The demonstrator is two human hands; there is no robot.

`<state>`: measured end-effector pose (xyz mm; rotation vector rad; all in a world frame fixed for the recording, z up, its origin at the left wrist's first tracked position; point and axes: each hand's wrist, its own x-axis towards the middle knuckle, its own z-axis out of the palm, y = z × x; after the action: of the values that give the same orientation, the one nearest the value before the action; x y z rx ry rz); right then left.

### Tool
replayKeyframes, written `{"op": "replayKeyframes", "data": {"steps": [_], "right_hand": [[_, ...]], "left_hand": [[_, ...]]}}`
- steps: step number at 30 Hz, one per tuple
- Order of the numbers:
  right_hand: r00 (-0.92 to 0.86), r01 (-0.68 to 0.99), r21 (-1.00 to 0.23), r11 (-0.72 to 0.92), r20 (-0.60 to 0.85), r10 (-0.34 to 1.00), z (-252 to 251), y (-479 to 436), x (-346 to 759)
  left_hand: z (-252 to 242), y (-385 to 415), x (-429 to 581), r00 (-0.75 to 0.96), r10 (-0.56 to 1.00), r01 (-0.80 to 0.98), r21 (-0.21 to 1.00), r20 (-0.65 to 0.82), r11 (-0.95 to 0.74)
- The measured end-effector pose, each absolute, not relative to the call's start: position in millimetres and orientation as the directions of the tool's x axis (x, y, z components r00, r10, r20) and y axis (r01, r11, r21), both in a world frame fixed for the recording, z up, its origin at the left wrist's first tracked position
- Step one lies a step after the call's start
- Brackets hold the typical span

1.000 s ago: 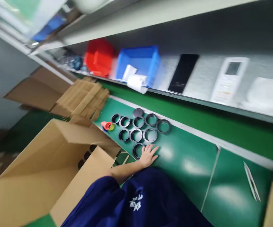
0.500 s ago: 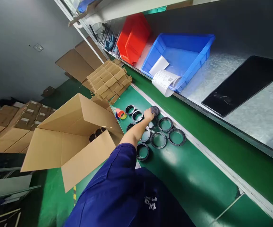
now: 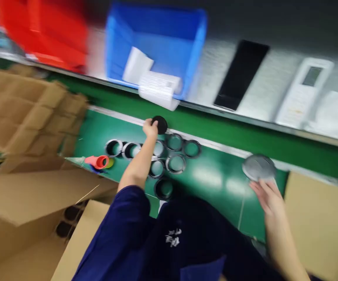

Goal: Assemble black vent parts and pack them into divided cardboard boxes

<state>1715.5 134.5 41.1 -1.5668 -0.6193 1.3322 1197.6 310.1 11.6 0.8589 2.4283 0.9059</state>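
My left hand (image 3: pixel 150 128) grips a black round disc (image 3: pixel 160 125) by its edge, above the back of the green bench (image 3: pixel 216 195). Below and around that arm lie several black rings (image 3: pixel 176 163), laid flat close together; my forearm covers part of the group. Off to the right, my right hand (image 3: pixel 267 193) holds a grey round disc (image 3: pixel 259 168) by its near edge, with motion blur on it. Whether the two discs are the same kind of part, I cannot tell.
An open cardboard box (image 3: pixel 37 195) stands left, beside red and yellow tape rolls (image 3: pixel 100 162). Folded cardboard dividers (image 3: pixel 25 113) lie behind it. The shelf above bears a red bin (image 3: pixel 43 35), a blue bin (image 3: pixel 157 47) with paper labels, a black phone-like slab (image 3: pixel 242 74) and a white remote (image 3: pixel 305 89).
My view has swung to the right. My left hand now has the black disc raised off the rings. My right hand has come into view with a grey disc.
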Motion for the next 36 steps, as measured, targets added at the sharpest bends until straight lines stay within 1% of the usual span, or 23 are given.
{"op": "replayKeyframes", "data": {"steps": [2, 5, 7, 11, 15, 16, 18, 19, 20, 21, 22, 24, 25, 26, 27, 28, 29, 30, 31, 32, 34, 35, 36], "right_hand": [[0.269, -0.326, -0.836, -0.442, -0.53, 0.804, 34, 135, 1702], [0.202, -0.392, -0.845, -0.364, -0.465, 0.862, 35, 138, 1687], [0.171, -0.405, -0.856, -0.32, -0.415, 0.894, 42, 131, 1676], [0.135, -0.45, -0.842, -0.299, -0.395, 0.909, 51, 105, 1652], [0.091, -0.538, -0.786, -0.304, -0.412, 0.907, 52, 79, 1636], [0.073, -0.569, -0.763, -0.306, -0.418, 0.906, 52, 73, 1632], [0.016, -0.632, -0.705, -0.323, -0.428, 0.904, 52, 60, 1620], [-0.032, -0.655, -0.672, -0.345, -0.432, 0.901, 52, 54, 1613], [-0.091, -0.668, -0.643, -0.376, -0.43, 0.898, 52, 47, 1605], [-0.16, -0.666, -0.622, -0.413, -0.422, 0.892, 52, 42, 1596], [-0.234, -0.646, -0.614, -0.454, -0.406, 0.883, 53, 37, 1588], [-0.348, -0.538, -0.666, -0.516, -0.382, 0.856, 55, 32, 1575], [-0.335, -0.451, -0.733, -0.51, -0.39, 0.858, 56, 31, 1573], [-0.251, -0.338, -0.82, -0.462, -0.395, 0.884, 59, 33, 1572], [-0.102, -0.191, -0.906, -0.377, -0.363, 0.926, 62, 36, 1573], [0.069, -0.011, -0.965, -0.261, -0.261, 0.963, 66, 40, 1575], [0.189, 0.184, -0.975, -0.128, -0.093, 0.978, 71, 44, 1577], [0.2, 0.363, -0.932, 0.018, 0.097, 0.975, 76, 48, 1577], [0.1, 0.496, -0.851, 0.17, 0.251, 0.963, 81, 52, 1576], [-0.071, 0.569, -0.76, 0.315, 0.337, 0.939, 84, 55, 1574], [-0.356, 0.607, -0.634, 0.479, 0.321, 0.877, 87, 61, 1566], [-0.399, 0.63, -0.616, 0.473, 0.265, 0.878, 84, 64, 1563], [-0.372, 0.664, -0.623, 0.414, 0.204, 0.905, 80, 67, 1561]], "left_hand": [[10, 290, 1235, -0.616, 0.775, 0.416, 0.777, -0.141, 0.472], [-4, 222, 1308, -0.357, 0.916, 0.383, 0.866, -0.181, 0.321], [-20, 169, 1358, -0.115, 0.952, 0.326, 0.894, -0.284, 0.307], [-52, 110, 1428, -0.016, 0.937, 0.358, 0.873, -0.348, 0.33], [-45, 101, 1450, 0.013, 0.945, 0.355, 0.885, -0.326, 0.3], [-37, 100, 1451, 0.045, 0.95, 0.298, 0.912, -0.31, 0.283], [-18, 96, 1451, 0.178, 0.943, 0.008, 0.959, -0.281, 0.284], [-7, 94, 1450, 0.262, 0.928, -0.19, 0.928, -0.265, 0.319], [3, 91, 1448, 0.337, 0.908, -0.363, 0.855, -0.249, 0.369], [13, 88, 1444, 0.396, 0.886, -0.471, 0.775, -0.242, 0.422], [23, 85, 1440, 0.442, 0.86, -0.51, 0.718, -0.255, 0.474], [40, 80, 1431, 0.458, 0.834, -0.536, 0.654, -0.307, 0.535], [49, 78, 1426, 0.428, 0.846, -0.57, 0.63, -0.32, 0.527], [58, 75, 1422, 0.378, 0.869, -0.621, 0.608, -0.321, 0.494], [66, 72, 1418, 0.32, 0.891, -0.672, 0.587, -0.321, 0.453], [74, 69, 1416, 0.271, 0.906, -0.705, 0.574, -0.325, 0.417], [81, 64, 1415, 0.247, 0.909, -0.712, 0.574, -0.335, 0.404], [86, 58, 1415, 0.258, 0.899, -0.699, 0.574, -0.353, 0.426], [89, 52, 1417, 0.286, 0.881, -0.677, 0.571, -0.376, 0.464], [91, 45, 1418, 0.316, 0.861, -0.655, 0.565, -0.399, 0.502], [91, 31, 1421, 0.337, 0.835, -0.629, 0.556, -0.435, 0.544], [90, 25, 1421, 0.331, 0.828, -0.624, 0.554, -0.452, 0.551], [89, 20, 1420, 0.322, 0.823, -0.621, 0.552, -0.468, 0.557]]}}
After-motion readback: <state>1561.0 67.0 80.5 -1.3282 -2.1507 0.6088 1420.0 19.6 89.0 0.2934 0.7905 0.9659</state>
